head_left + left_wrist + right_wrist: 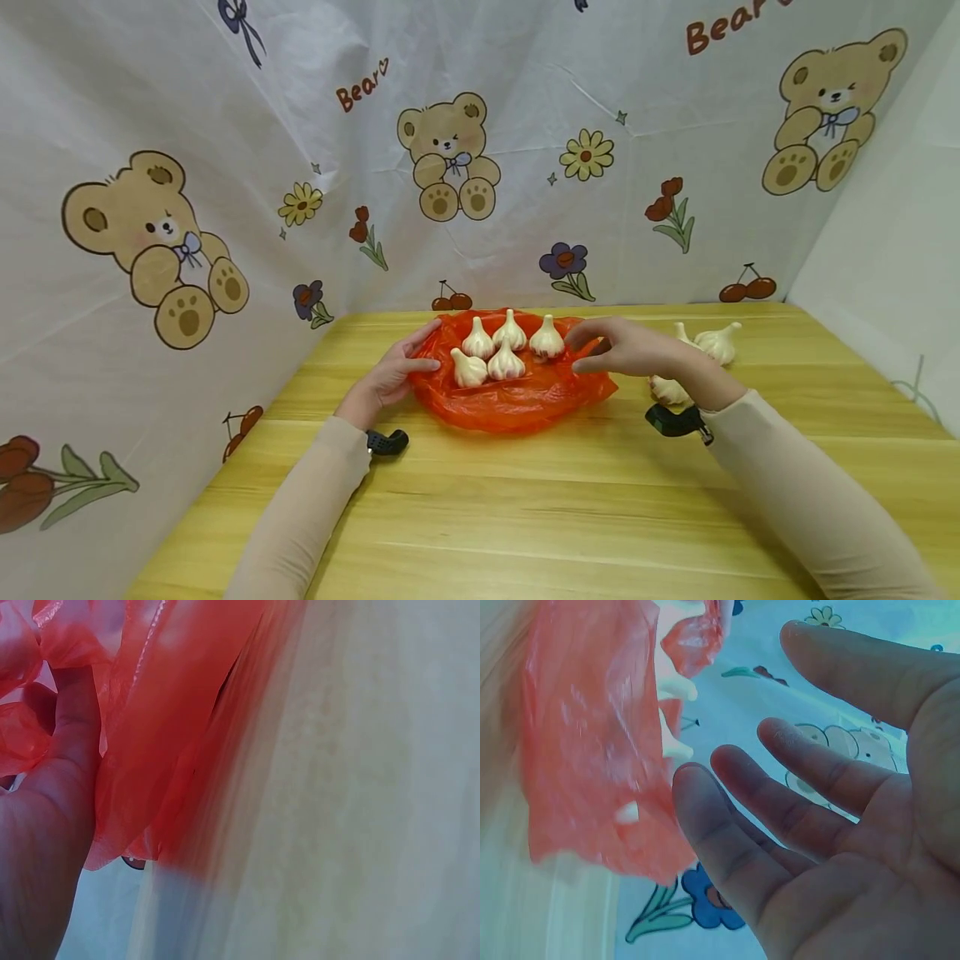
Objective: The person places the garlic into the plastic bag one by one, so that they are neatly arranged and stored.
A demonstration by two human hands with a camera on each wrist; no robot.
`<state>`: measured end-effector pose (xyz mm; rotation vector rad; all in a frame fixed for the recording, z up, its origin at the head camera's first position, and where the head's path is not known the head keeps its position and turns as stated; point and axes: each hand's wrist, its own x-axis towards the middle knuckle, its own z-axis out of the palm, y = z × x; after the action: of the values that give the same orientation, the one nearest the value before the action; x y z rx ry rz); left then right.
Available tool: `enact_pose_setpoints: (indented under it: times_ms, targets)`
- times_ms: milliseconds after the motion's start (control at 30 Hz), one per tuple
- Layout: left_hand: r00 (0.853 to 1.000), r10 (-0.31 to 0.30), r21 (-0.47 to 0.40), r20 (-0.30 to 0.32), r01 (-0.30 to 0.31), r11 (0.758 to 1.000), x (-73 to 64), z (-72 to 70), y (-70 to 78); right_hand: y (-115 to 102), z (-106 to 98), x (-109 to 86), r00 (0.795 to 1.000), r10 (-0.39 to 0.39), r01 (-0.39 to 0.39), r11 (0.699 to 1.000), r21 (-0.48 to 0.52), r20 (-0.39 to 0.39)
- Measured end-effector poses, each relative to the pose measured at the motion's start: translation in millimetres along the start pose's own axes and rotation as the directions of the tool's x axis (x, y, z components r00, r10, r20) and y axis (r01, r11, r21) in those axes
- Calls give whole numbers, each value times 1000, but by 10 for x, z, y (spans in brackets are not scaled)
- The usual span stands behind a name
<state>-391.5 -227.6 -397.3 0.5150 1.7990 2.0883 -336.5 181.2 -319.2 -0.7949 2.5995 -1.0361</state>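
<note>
A red plastic bag (517, 412) lies spread on the table with its mouth upward, and several white garlic bulbs (506, 360) sit in it, stems up. At the bag's left edge my left hand (390, 373) grips the thin plastic, thumb on the near side. The left wrist view shows that thumb (75, 720) among the folds of the bag. My right hand (626, 346) hovers at the bag's right edge beside the rightmost bulb. Its fingers (731, 847) are spread and relaxed, with nothing between them.
Three more garlic bulbs (720, 343) lie on the wooden table (480, 517) at the right, partly hidden by my right forearm. A white sheet printed with bears (450, 158) hangs behind and to the left. A thin cord (917, 387) lies at the table's right edge.
</note>
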Motion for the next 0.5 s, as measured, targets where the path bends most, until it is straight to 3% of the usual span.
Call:
enact_pose_setpoints:
  times_ms: [500]
  targets:
    - [1000,3,-6,5,-3,1000,-5,8,3,254,-322,-371,998,32,-34,999,-37,-54]
